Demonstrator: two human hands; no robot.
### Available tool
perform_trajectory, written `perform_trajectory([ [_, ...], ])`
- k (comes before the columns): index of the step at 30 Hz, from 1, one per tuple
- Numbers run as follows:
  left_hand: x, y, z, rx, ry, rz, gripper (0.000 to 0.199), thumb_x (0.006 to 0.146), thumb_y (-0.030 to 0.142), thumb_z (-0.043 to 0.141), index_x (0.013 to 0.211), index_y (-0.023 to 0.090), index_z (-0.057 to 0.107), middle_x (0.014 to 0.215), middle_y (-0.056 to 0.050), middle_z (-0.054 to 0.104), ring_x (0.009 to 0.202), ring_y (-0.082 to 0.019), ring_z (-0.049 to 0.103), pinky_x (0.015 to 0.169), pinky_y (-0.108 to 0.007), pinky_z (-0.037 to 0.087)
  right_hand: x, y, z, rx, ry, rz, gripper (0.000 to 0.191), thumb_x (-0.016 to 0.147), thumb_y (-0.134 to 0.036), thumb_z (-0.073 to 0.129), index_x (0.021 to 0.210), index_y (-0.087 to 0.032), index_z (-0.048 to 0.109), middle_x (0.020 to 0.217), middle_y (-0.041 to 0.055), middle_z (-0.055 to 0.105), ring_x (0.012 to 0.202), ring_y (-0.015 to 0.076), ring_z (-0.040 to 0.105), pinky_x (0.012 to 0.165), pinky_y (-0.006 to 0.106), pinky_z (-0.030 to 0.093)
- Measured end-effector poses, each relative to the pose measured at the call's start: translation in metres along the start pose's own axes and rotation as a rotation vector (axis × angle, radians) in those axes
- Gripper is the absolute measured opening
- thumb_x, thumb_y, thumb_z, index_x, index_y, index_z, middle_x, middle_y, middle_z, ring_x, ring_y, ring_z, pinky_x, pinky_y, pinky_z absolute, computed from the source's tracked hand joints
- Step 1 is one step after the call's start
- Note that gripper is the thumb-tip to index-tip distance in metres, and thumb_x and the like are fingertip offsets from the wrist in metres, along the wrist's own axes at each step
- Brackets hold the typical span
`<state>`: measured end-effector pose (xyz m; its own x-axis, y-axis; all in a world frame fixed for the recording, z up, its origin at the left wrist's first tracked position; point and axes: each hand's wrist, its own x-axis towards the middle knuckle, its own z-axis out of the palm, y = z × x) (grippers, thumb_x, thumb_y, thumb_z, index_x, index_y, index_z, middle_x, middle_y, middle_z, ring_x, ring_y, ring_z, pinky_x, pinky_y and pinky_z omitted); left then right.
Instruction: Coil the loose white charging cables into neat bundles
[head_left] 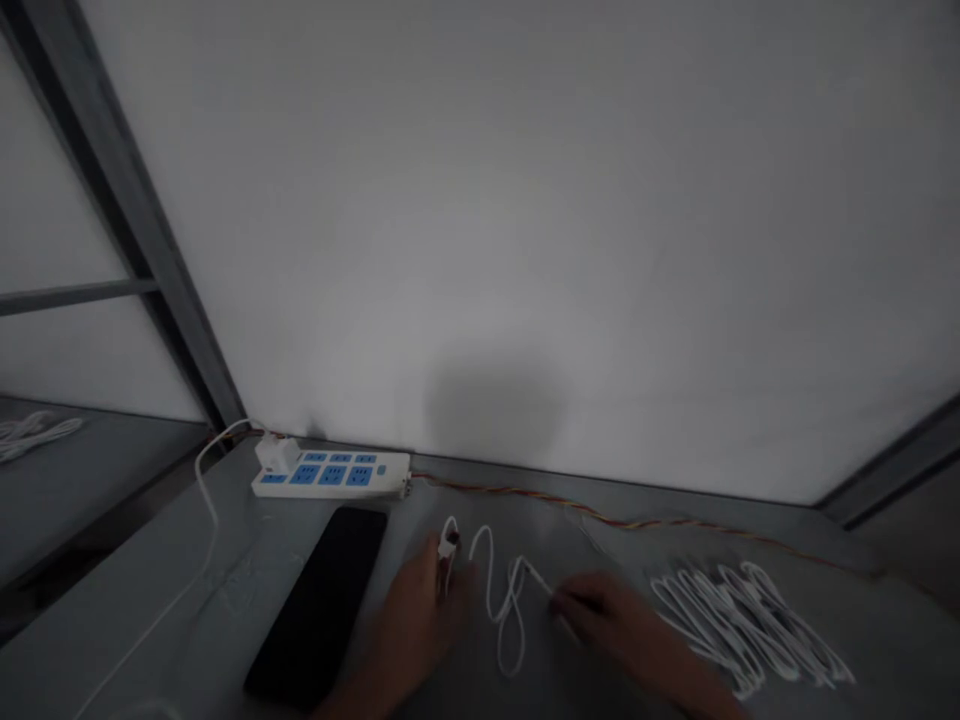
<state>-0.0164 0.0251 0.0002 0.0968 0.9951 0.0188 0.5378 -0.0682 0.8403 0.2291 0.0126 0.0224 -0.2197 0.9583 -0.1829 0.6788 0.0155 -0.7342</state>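
Left hand (pixel 420 625) gripped small white plug (pixel 448 545) | Right hand (pixel 604 610) pinched looped thin white cable (pixel 489 575) | both above grey metal bench (pixel 187 600)

A power strip (pixel 330 475) sits behind a phone (pixel 319 605), left of coiled cables (pixel 750 625).

Two hands in all, one left hand (pixel 420 625) and one right hand (pixel 600 610), with a single white cable (pixel 499 610) between them; two bundles of white cables, one coiled bundle (pixel 750 625) on the right, its strands too tangled to count, and one smaller bundle (pixel 37 435) at far left on a second tabletop (pixel 75 500). On the nearer grey tabletop (pixel 150 590), one power strip (pixel 330 488) with seven blue sockets in view, one white plug block (pixel 276 455), one black phone (pixel 319 600), one white cord (pixel 206 480), and one red-and-yellow twisted wire (pixel 600 515).
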Motion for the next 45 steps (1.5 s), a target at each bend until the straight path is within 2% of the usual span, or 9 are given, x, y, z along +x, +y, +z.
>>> perform_trajectory([
  [6,0.008,0.002,-0.013,0.172,0.073,0.126,0.046,0.098,0.039,0.020,0.079,0.021,0.058,0.082,-0.009,0.068,0.081,-0.023,0.065,0.076,-0.034,0.048,-0.006,0.009,-0.020,0.498,-0.173,0.062,0.036,0.077,-0.053,0.061,0.097,-0.023,0.064,0.057,-0.0045,0.061,0.046,0.0099,0.039,0.047,0.021,0.028],
  [12,0.020,-0.001,-0.029,0.316,0.028,0.113,0.041,0.097,0.032,0.028,0.095,0.015,0.065,0.073,-0.009,0.070,0.069,-0.024,0.068,0.068,-0.032,0.046,0.001,0.014,-0.024,0.693,0.408,0.065,0.046,0.075,-0.067,0.062,0.084,-0.022,0.067,0.045,-0.0091,0.037,0.043,0.0091,0.032,0.046,0.021,0.029],
  [15,0.023,-0.005,-0.031,0.391,0.030,0.075,0.042,0.097,0.031,0.030,0.118,0.010,0.059,0.076,-0.011,0.073,0.072,-0.026,0.070,0.068,-0.034,0.047,0.005,0.019,-0.027,0.769,0.520,0.066,0.046,0.068,-0.067,0.068,0.069,-0.021,0.062,0.042,-0.0085,0.038,0.041,0.0085,0.028,0.041,0.021,0.026],
  [17,0.023,-0.007,-0.030,0.441,0.018,0.073,0.041,0.098,0.033,0.030,0.114,0.012,0.062,0.078,-0.012,0.074,0.074,-0.028,0.071,0.067,-0.034,0.048,0.007,0.023,-0.028,0.830,0.537,0.097,0.046,0.062,-0.065,0.073,0.070,-0.021,0.061,0.049,-0.0056,0.049,0.041,0.0089,0.034,0.040,0.021,0.025],
  [21,0.018,-0.007,-0.027,0.520,-0.020,0.137,0.039,0.098,0.034,0.034,0.086,0.020,0.068,0.080,-0.008,0.073,0.078,-0.026,0.070,0.072,-0.033,0.048,0.009,0.022,-0.022,0.894,0.497,0.101,0.045,0.060,-0.059,0.077,0.081,-0.022,0.064,0.055,-0.0059,0.054,0.041,0.0075,0.035,0.040,0.019,0.022],
  [25,0.012,0.001,-0.029,0.544,0.035,0.264,0.037,0.099,0.033,0.036,0.089,0.021,0.069,0.092,-0.007,0.068,0.086,-0.022,0.066,0.078,-0.032,0.047,0.007,0.009,-0.017,0.825,0.394,0.084,0.044,0.065,-0.060,0.074,0.078,-0.020,0.064,0.051,-0.0073,0.049,0.040,0.0062,0.032,0.040,0.018,0.020],
  [30,0.011,0.005,-0.028,0.250,0.043,0.244,0.035,0.097,0.037,0.041,0.086,0.020,0.069,0.074,-0.002,0.063,0.064,-0.016,0.060,0.063,-0.027,0.045,0.005,0.000,-0.012,0.825,0.315,0.098,0.042,0.068,-0.060,0.073,0.075,-0.019,0.063,0.054,-0.0068,0.053,0.039,0.0040,0.029,0.038,0.017,0.017],
  [33,0.014,0.002,-0.027,0.068,0.057,0.264,0.028,0.093,0.038,0.049,0.096,0.020,0.071,0.081,-0.002,0.066,0.062,-0.015,0.058,0.060,-0.025,0.045,0.005,0.000,-0.008,0.809,0.268,0.069,0.039,0.067,-0.056,0.076,0.074,-0.019,0.063,0.055,-0.0068,0.054,0.036,0.0026,0.027,0.035,0.017,0.018],
  [45,0.017,-0.001,-0.036,-0.017,-0.022,0.305,0.020,0.086,0.031,0.061,0.096,0.027,0.078,0.097,-0.003,0.075,0.070,-0.015,0.065,0.055,-0.021,0.046,0.012,-0.001,0.008,0.417,0.319,-0.088,0.016,0.071,-0.036,0.073,0.075,-0.021,0.070,0.079,0.0025,0.076,0.062,0.0159,0.062,0.054,0.024,0.044],
])
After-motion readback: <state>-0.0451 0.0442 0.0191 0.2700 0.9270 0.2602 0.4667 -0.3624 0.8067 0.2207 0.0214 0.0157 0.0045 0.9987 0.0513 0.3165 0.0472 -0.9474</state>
